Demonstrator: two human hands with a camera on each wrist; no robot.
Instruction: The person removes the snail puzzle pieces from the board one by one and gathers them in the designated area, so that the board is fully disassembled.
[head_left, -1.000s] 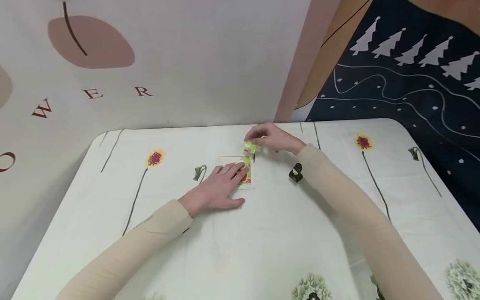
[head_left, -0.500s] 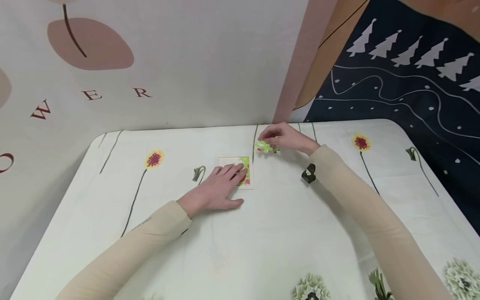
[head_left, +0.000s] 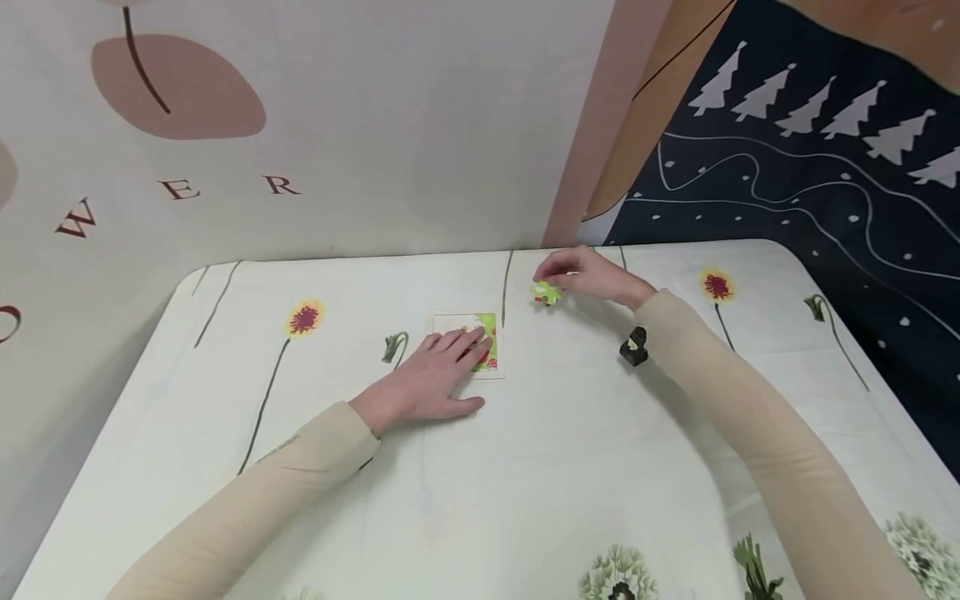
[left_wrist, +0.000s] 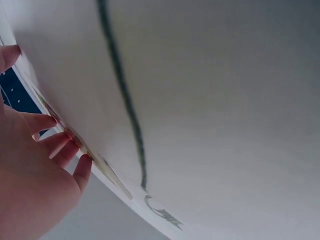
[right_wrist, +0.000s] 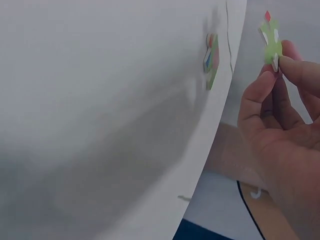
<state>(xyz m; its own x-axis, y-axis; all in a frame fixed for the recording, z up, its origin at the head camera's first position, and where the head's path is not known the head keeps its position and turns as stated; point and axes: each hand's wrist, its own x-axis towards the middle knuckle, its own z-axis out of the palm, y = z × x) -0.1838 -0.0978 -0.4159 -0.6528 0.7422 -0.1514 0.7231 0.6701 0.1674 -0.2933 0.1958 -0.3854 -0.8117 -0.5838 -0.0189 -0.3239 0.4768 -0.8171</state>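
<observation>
My left hand (head_left: 429,382) lies flat with spread fingers on a small square picture puzzle (head_left: 490,329), printed green, red and white, hiding most of it. In the left wrist view the fingertips (left_wrist: 86,162) touch the thin board, seen nearly edge-on. To the right, near the table's far edge, my right hand (head_left: 588,273) pinches a green puzzle piece (right_wrist: 272,45) with white patches and a red tip, raised off the cloth. Beyond it in the right wrist view lies a small colourful piece (right_wrist: 212,60) on the table; whether it is one or more, I cannot tell.
A white tablecloth (head_left: 525,483) printed with flowers covers the table. The table's far edge runs close behind my right hand, along a pale wall hanging (head_left: 420,133). A dark hanging with white trees (head_left: 795,167) is on the right. A black wrist camera (head_left: 633,347) sits under my right sleeve.
My right hand has moved rightward from above the puzzle's far right corner, carrying the green puzzle piece. The left hand stays on the puzzle.
</observation>
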